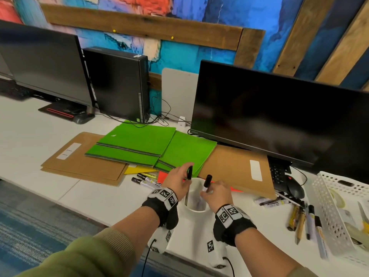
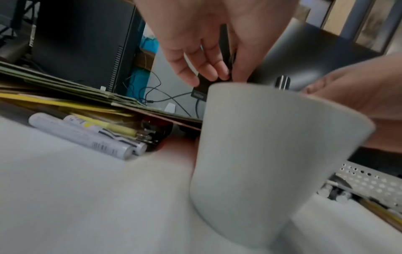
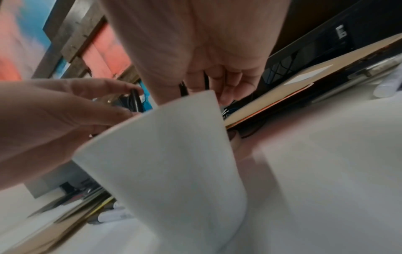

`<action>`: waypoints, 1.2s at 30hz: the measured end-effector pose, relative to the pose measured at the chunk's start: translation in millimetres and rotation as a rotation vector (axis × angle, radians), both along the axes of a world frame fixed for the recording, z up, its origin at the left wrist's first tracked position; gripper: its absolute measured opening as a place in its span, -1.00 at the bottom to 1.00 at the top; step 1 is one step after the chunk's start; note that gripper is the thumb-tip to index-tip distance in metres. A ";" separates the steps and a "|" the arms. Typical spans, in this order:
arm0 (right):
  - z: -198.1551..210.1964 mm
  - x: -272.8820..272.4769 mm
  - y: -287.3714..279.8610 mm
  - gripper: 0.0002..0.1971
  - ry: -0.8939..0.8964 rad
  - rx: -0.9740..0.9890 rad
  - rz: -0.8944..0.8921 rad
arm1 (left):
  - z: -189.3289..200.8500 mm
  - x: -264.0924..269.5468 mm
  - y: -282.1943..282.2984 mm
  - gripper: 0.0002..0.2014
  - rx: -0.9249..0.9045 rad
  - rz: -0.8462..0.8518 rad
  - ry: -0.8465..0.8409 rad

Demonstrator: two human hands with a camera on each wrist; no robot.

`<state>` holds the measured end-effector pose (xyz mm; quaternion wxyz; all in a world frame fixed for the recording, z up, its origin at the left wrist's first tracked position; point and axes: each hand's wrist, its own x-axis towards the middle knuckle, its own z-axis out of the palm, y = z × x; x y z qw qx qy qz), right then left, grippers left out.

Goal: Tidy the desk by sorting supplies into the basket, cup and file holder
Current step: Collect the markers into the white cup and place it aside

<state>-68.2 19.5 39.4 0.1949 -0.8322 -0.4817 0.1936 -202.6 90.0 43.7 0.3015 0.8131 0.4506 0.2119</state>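
Observation:
A white cup (image 1: 196, 198) (image 2: 272, 154) (image 3: 169, 163) stands near the desk's front edge, and both hands are over it. My left hand (image 1: 184, 176) (image 2: 219, 77) pinches a black pen (image 1: 189, 172) upright, with the pen's lower end inside the cup. My right hand (image 1: 207, 191) (image 3: 206, 86) pinches a black-capped marker (image 1: 206, 181) over the cup's mouth, with its lower end dipping in. Two loose markers (image 1: 146, 179) (image 2: 87, 135) lie left of the cup. Several more pens and markers (image 1: 307, 218) lie to the right. A white perforated basket (image 1: 329, 206) sits at the far right.
Green folders (image 1: 143, 144) and brown envelopes (image 1: 83, 156) lie stacked behind the cup, over yellow and orange sheets. A black monitor (image 1: 279, 112) overhangs the right side, with a keyboard and mouse (image 1: 295, 188) beneath it. A computer tower (image 1: 119, 84) and cables are at the back.

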 end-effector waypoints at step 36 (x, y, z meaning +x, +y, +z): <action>-45.5 -131.3 48.5 -0.36 -0.064 -0.326 0.523 | -74.3 -117.2 52.0 -0.64 -0.235 0.206 0.501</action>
